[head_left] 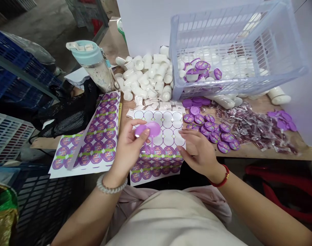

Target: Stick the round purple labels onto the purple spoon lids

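Observation:
My left hand (131, 143) pinches purple plastic lids (154, 129) between thumb and fingers, above a sticker sheet (168, 120). The sheet's upper rows show bare white circles. Its lower rows still carry round purple stickers (157, 167) with a green band. By the sheet's right edge, my right hand (198, 148) has its fingers apart, and I see nothing held in it. Just beyond that hand lie several purple lids with stickers (209, 128).
A pale plastic crate (238, 85) holds white cups and stickered lids. White cups (145, 75) are heaped beside it. Small clear packets (256, 126) lie right. At left are more sticker sheets (99, 136), a black mesh bag (68, 118) and a tumbler (94, 68).

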`<state>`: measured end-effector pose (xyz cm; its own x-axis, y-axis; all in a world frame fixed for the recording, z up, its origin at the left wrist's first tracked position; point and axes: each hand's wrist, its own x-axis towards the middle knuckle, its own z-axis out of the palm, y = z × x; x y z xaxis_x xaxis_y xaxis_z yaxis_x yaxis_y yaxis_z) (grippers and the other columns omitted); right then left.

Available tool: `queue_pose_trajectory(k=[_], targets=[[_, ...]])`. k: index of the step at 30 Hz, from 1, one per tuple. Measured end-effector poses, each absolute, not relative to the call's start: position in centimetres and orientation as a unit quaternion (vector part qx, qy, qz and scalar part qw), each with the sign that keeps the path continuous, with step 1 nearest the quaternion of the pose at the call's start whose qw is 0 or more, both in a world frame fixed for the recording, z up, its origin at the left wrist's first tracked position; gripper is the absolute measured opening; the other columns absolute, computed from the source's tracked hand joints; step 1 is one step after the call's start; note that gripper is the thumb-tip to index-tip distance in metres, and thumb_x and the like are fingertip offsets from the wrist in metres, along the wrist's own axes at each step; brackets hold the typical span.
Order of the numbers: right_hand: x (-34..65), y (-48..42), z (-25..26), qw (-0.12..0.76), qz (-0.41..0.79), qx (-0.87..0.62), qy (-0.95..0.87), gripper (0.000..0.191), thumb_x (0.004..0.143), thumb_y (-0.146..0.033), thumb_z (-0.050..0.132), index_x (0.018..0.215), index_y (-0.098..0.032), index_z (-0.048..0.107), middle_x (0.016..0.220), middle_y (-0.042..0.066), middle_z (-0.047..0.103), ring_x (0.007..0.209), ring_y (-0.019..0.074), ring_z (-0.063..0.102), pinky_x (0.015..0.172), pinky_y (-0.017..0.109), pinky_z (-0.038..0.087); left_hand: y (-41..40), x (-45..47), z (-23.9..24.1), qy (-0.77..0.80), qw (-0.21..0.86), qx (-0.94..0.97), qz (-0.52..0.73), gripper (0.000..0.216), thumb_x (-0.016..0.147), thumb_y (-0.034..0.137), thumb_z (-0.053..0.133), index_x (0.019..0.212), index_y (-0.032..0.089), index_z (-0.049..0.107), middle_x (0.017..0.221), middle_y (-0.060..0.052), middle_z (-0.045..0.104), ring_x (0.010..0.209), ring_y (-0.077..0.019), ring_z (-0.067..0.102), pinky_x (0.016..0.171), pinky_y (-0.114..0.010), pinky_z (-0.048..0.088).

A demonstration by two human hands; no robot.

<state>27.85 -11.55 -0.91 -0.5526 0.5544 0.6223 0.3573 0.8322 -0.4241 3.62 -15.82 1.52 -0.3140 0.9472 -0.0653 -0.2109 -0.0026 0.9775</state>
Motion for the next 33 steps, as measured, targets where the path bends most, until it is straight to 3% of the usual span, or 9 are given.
queue_pose_trajectory(k=[4, 8, 10, 16, 20, 22, 24, 27, 33], targets=[[28.2, -12.1, -2.2, 0.177, 0.110, -0.304, -0.930, 0.067, 0.101, -0.053, 0.066, 0.154, -0.016, 0.047, 0.146, 0.019, 0.065, 0.139, 0.0360, 0.060, 0.121, 0.063, 0.042, -15.8, 0.9, 1.3, 0.558, 0.448, 0.324, 0.619, 0.036, 0.079, 0.034, 0.089, 0.106, 0.025, 0.067, 0.094, 0.001, 0.069, 0.066, -0.0103, 0.068, 0.058, -0.020, 0.056], [28.3, -10.9, -2.4, 0.076, 0.083, -0.307, -0.945, 0.057, 0.106, -0.051, 0.058, 0.155, -0.024, 0.049, 0.157, 0.012, 0.059, 0.148, 0.0340, 0.051, 0.130, 0.069, 0.013, -16.0, -0.2, 0.7, 0.565, 0.416, 0.334, 0.630, 0.030, 0.081, 0.029, 0.085, 0.105, 0.025, 0.067, 0.089, 0.002, 0.067, 0.065, -0.0113, 0.066, 0.055, -0.021, 0.055], [28.6, -9.7, -2.2, 0.051, 0.077, -0.303, -0.949, 0.052, 0.106, -0.049, 0.057, 0.153, -0.026, 0.053, 0.158, 0.010, 0.057, 0.151, 0.0344, 0.048, 0.130, 0.071, 0.006, -16.2, -0.5, 0.1, 0.562, 0.399, 0.340, 0.639, 0.026, 0.081, 0.026, 0.085, 0.100, 0.024, 0.068, 0.086, 0.002, 0.065, 0.066, -0.0112, 0.065, 0.055, -0.021, 0.055], [30.0, -7.0, -1.4, -0.001, 0.046, -0.282, -0.958, 0.050, 0.105, -0.037, 0.058, 0.154, -0.029, 0.053, 0.162, 0.008, 0.053, 0.153, 0.0383, 0.044, 0.125, 0.075, 0.014, -17.8, -1.1, -1.2, 0.616, 0.331, 0.411, 0.585, 0.010, 0.090, 0.028, 0.077, 0.094, 0.022, 0.070, 0.093, 0.000, 0.068, 0.073, -0.0115, 0.063, 0.063, -0.021, 0.053], [30.0, -7.1, -0.5, 0.022, 0.030, -0.271, -0.962, 0.047, 0.100, -0.047, 0.063, 0.142, -0.025, 0.062, 0.156, 0.011, 0.060, 0.147, 0.0443, 0.048, 0.123, 0.079, 0.007, -19.2, -0.6, -1.7, 0.658, 0.309, 0.480, 0.491, 0.009, 0.099, 0.026, 0.063, 0.097, 0.022, 0.071, 0.087, 0.000, 0.070, 0.065, -0.0126, 0.061, 0.060, -0.025, 0.051], [28.9, -7.8, -0.2, 0.074, 0.028, -0.279, -0.957, 0.045, 0.100, -0.051, 0.064, 0.135, -0.023, 0.066, 0.149, 0.012, 0.065, 0.145, 0.0437, 0.050, 0.125, 0.076, 0.002, -19.7, -0.2, -2.0, 0.677, 0.259, 0.514, 0.459, 0.016, 0.102, 0.024, 0.058, 0.101, 0.024, 0.074, 0.094, -0.002, 0.074, 0.077, -0.0159, 0.068, 0.073, -0.030, 0.056], [27.0, -8.9, -0.2, 0.131, 0.051, -0.287, -0.948, 0.036, 0.104, -0.047, 0.060, 0.131, -0.024, 0.066, 0.140, 0.010, 0.071, 0.140, 0.0364, 0.057, 0.129, 0.069, 0.001, -20.0, 0.0, -2.1, 0.689, 0.208, 0.534, 0.444, 0.022, 0.105, 0.022, 0.054, 0.105, 0.025, 0.075, 0.104, -0.003, 0.076, 0.094, -0.0190, 0.070, 0.087, -0.034, 0.057], [23.0, -10.8, -0.6, 0.144, 0.120, -0.270, -0.944, 0.032, 0.108, -0.041, 0.056, 0.133, -0.024, 0.065, 0.139, 0.007, 0.072, 0.135, 0.0278, 0.061, 0.132, 0.060, 0.009, -20.5, -0.1, -2.2, 0.700, 0.185, 0.528, 0.443, 0.027, 0.107, 0.023, 0.048, 0.112, 0.026, 0.075, 0.109, -0.004, 0.075, 0.104, -0.0210, 0.070, 0.092, -0.037, 0.058], [16.9, -12.5, -2.5, 0.141, 0.138, -0.293, -0.936, 0.039, 0.109, -0.036, 0.054, 0.141, -0.017, 0.063, 0.146, 0.011, 0.067, 0.137, 0.0292, 0.058, 0.122, 0.052, 0.037, -20.8, -0.4, -2.2, 0.726, 0.131, 0.538, 0.407, 0.025, 0.104, 0.020, 0.053, 0.119, 0.021, 0.073, 0.117, -0.011, 0.072, 0.112, -0.0261, 0.069, 0.103, -0.045, 0.057]])
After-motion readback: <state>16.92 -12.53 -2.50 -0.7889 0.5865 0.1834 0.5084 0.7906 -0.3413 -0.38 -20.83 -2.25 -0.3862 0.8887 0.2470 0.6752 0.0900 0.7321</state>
